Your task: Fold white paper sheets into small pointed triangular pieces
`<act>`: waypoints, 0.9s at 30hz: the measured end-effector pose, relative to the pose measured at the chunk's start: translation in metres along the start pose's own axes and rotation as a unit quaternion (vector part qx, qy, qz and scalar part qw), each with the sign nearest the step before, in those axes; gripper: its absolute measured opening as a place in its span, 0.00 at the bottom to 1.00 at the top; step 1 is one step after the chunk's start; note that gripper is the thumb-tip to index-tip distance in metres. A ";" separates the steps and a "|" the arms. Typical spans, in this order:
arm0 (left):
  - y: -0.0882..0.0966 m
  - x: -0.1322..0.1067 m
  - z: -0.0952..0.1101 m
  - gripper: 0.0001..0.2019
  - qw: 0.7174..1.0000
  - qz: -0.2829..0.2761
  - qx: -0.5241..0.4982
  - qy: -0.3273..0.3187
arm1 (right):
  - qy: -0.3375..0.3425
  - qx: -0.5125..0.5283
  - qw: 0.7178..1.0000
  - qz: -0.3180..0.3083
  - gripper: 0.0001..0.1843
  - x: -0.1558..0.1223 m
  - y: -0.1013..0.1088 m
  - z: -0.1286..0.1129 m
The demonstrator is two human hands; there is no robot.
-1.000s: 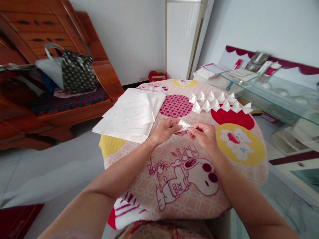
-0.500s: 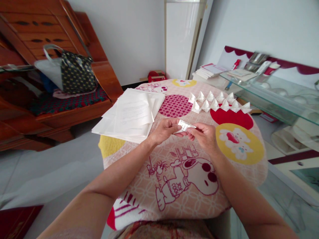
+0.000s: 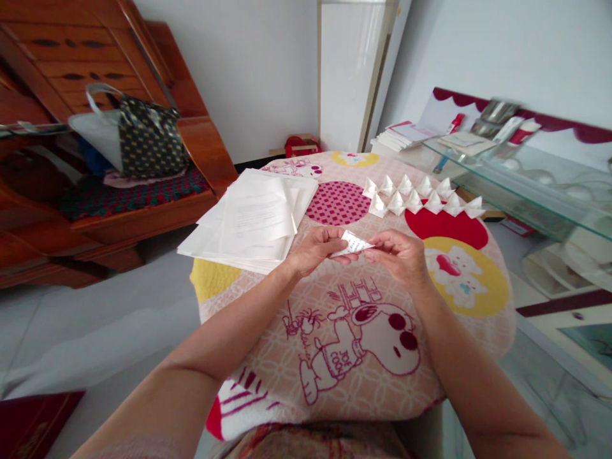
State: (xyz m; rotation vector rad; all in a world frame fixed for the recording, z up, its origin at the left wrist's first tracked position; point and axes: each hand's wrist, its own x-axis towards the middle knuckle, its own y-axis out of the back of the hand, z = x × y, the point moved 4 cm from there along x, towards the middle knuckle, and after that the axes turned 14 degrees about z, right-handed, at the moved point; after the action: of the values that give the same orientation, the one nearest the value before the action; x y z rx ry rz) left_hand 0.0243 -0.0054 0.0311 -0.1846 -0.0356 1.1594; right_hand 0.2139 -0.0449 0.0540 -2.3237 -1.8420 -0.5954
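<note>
A small folded piece of printed paper [image 3: 354,243] is held between my two hands above the patterned cloth [image 3: 363,395] on the table. My left hand [image 3: 319,248] pinches its left end, the thumb pressed on top and the fingers underneath. At the right tip, my right hand [image 3: 399,255] grips it between thumb and fingertips. Two rows of folded white paper pieces [image 3: 405,185] with pointed tips stand beyond my right hand. Left of my hands lies a stack of white sheets [image 3: 253,223], the top one printed.
A glass shelf [image 3: 526,178] with a metal canister [image 3: 497,113] and papers stands at the right. At the left is a wooden bench [image 3: 196,146] bearing a dotted bag [image 3: 148,137]. A red box [image 3: 302,146] sits behind the table.
My right thumb has slid off the paper's face toward its right tip, and the right hand has shifted slightly right. My left hand keeps its hold.
</note>
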 end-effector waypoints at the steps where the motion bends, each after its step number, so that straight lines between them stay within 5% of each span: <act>1: 0.000 0.000 0.000 0.13 1.000 0.000 0.001 0.001 | -0.002 0.000 1.000 -0.006 0.08 0.000 0.000 0.000; 13: -0.001 -0.001 0.005 0.15 0.999 -0.014 0.032 -0.034 | -0.070 0.007 0.994 -0.083 0.09 0.003 0.001 0.013; 21: -0.002 -0.003 0.007 0.16 0.997 -0.030 0.056 -0.050 | -0.064 -0.013 0.994 -0.082 0.10 0.004 0.001 0.007; 27: -0.002 -0.004 0.011 0.16 0.996 -0.020 0.047 -0.074 | -0.125 0.050 0.990 -0.046 0.12 0.004 -0.002 0.008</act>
State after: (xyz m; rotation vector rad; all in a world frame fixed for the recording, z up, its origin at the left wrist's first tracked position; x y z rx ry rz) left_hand 0.0235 -0.0084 0.0426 -0.0152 -0.1147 1.1310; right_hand 0.2146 -0.0378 0.0478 -2.3486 -2.0395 -0.2217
